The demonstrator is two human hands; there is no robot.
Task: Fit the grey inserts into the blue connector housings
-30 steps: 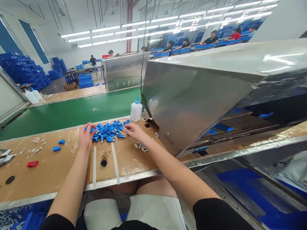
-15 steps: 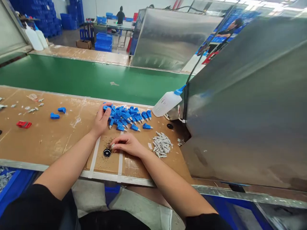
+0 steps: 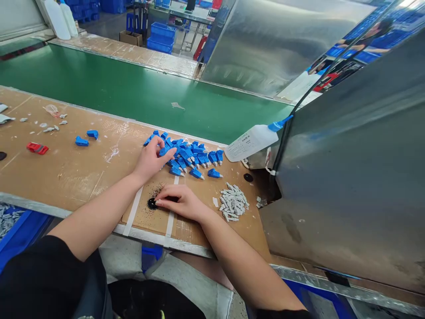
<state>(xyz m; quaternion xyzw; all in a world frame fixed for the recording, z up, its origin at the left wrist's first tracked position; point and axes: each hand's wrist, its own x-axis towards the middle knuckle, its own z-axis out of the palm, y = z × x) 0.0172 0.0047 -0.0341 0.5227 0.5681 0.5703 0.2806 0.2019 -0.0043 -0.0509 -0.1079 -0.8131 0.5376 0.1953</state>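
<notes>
My left hand (image 3: 149, 160) is at the left side of a pile of blue plastic parts (image 3: 186, 156), many with pale tips. Its thumb and forefinger close around one blue plastic part (image 3: 163, 151). My right hand (image 3: 181, 202) is pinched, its fingertips over a small round black dish (image 3: 152, 204). The small grey plastic piece seen in it earlier is now hidden by the fingers. Dark specks lie around the dish on a cardboard patch with white tape strips. Right of this hand lies a heap of grey plastic pieces (image 3: 233, 202).
A white bottle with a blue nozzle (image 3: 252, 142) leans by a metal panel (image 3: 352, 177) on the right. A green belt (image 3: 133, 91) runs behind the cardboard-covered table. Farther left lie two loose blue parts (image 3: 81, 141) and a red part (image 3: 37, 148).
The view has tilted down and shifted. My left hand has moved right, over the blue pile. My right fingertips have moved from beside the black dish to over it.
</notes>
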